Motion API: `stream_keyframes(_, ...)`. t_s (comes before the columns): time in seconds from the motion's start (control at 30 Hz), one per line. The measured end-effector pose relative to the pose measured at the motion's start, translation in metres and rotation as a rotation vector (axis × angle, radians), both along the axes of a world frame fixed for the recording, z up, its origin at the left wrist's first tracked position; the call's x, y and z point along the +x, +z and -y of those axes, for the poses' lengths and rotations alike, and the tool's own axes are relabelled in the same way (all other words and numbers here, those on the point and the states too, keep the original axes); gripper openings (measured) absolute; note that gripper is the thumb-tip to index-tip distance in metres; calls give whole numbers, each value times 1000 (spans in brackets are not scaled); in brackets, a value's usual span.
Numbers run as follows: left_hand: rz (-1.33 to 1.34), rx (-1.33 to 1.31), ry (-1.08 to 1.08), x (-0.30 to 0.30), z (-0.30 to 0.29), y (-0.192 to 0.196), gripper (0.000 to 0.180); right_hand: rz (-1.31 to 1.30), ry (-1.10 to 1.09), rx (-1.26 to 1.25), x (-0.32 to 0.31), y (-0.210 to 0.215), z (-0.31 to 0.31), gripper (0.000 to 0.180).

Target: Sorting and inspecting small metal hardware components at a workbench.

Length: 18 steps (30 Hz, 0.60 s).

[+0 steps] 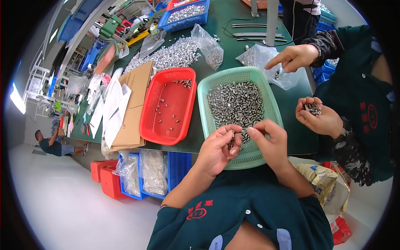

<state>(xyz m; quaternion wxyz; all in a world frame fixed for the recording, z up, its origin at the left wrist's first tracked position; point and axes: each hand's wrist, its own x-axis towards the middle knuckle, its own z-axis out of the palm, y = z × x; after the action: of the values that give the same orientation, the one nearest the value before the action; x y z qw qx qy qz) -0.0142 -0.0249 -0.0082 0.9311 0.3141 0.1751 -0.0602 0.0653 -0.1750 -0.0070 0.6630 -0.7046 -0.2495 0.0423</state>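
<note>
A light green plastic basket (203,100) stands before me, holding a heap of small cylindrical metal parts (235,102). Over its near edge my left hand (216,150) is curled, palm up, around several of these metal parts (231,142). Close to its fingertips, my right hand (273,141) pinches one small metal part (248,130) between thumb and forefinger. To the left is a red plastic basket (156,121), with several similar parts scattered on its bottom and a small cluster in its far right corner.
At the right, a co-worker's cupped hand (323,118) holds metal parts; their other hand (293,58) points over a clear plastic bag (283,79). Cardboard (133,104) lies left of the red basket. Silvery parts (175,54) are piled farther back on the green table (300,133).
</note>
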Motion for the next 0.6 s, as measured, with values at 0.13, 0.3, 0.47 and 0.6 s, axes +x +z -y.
stream_keyframes(0.13, 33, 13, -11, 0, 4, 4, 15, -55, 20, 37, 0, -2, -2, 11)
stream_keyframes(0.3, 57, 34, -25, -3, 3, 4, 9, -86, 36, 75, 0, -3, -3, 10)
stream_keyframes(0.47, 70, 53, -27, -3, 3, 3, 8, -62, 72, 66, 1, 4, 0, 9)
stream_keyframes(0.6, 86, 62, -34, -5, 1, 4, 8, 23, 126, 11, 2, 11, 3, 10)
